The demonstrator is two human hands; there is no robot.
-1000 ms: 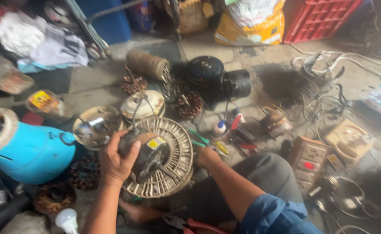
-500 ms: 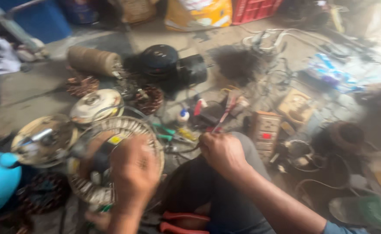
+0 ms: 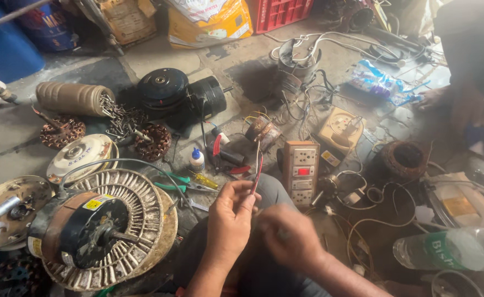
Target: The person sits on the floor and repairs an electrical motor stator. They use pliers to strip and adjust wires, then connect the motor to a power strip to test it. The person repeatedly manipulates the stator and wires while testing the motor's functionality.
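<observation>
My left hand point(image 3: 229, 218) pinches the end of thin red and dark wires point(image 3: 258, 168) that run up toward a small wound coil point(image 3: 262, 132). My right hand point(image 3: 287, 237) is close beside it, blurred, fingers curled at the same wire ends over my lap. A fan motor point(image 3: 96, 228) with a finned silvery rotor ring and a dark hub lies on the floor to the left, apart from both hands.
A beige switch-and-socket board point(image 3: 301, 170) lies just beyond my hands. Pliers with green handles point(image 3: 181, 184), a small glue bottle point(image 3: 197, 160), black motor housings point(image 3: 181, 93), copper stators, loose cables and a plastic bottle point(image 3: 456, 248) crowd the floor.
My left hand let go of the fan motor, which now rests on the floor. Both hands came together at the wires, and the view swung right.
</observation>
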